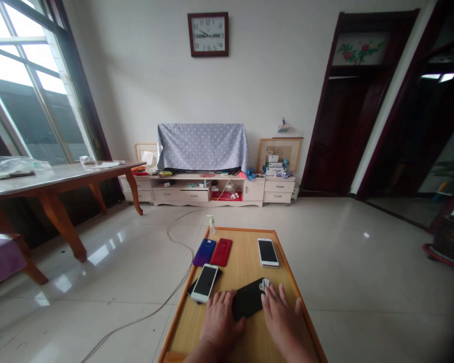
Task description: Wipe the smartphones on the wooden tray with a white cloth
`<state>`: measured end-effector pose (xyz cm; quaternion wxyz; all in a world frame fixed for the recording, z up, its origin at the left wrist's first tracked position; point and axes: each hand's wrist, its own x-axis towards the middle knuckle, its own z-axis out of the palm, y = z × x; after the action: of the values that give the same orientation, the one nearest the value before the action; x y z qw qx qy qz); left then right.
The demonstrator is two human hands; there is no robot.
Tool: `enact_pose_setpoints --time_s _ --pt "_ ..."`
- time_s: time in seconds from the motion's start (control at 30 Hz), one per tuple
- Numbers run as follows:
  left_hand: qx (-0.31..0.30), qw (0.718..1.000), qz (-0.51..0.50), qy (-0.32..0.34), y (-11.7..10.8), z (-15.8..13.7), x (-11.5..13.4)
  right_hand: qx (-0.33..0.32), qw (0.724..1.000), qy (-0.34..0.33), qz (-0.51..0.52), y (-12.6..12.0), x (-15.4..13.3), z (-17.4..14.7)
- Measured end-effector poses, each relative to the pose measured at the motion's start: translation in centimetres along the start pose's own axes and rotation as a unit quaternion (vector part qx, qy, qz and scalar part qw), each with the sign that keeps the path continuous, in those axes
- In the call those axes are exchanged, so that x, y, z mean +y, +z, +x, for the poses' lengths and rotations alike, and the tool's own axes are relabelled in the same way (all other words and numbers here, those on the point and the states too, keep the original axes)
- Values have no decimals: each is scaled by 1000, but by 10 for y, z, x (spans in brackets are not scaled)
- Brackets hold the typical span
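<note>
A dark phone (248, 299) lies at a slant on the small wooden table, its black face up. My left hand (219, 318) grips its left end, fingers along the far side and thumb at the near edge. At the phone's far right corner is a crumpled white wipe (265, 283), pressed under the fingertips of my right hand (280, 317). The other fingers of that hand reach forward, slightly apart. Just beyond my left hand, a white phone (205, 283) rests on top of a dark phone (192, 288), which it mostly covers.
A blue-purple phone (204, 252) and a red phone (221, 252) lie side by side at the table's (242, 242) far left. Another white phone (268, 253) is at the far right. A pump bottle (212, 225) stands at the far edge. A cable (151, 312) runs along the floor.
</note>
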<state>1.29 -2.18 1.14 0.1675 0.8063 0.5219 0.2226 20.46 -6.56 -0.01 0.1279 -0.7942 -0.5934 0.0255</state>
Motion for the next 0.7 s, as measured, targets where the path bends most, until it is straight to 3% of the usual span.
enact_pose_setpoints --time_s 0.23,0.4,0.47,0.63,0.7 --pt "-16 999 25 15 -3 -2 -1 -46 992 -106 55 5 -33 -35" --pt "-26 999 38 6 -4 -1 1 -27 999 17 1 -11 -6 -10" --pt "-22 999 27 5 -3 0 0 -27 999 30 -9 -12 -5 -7" --pt "-2 1000 4 21 1 -1 -8 -52 994 -88 41 5 -36 -37" --pt "-3 1000 1 23 1 -1 -9 -59 992 -102 51 7 -38 -40"
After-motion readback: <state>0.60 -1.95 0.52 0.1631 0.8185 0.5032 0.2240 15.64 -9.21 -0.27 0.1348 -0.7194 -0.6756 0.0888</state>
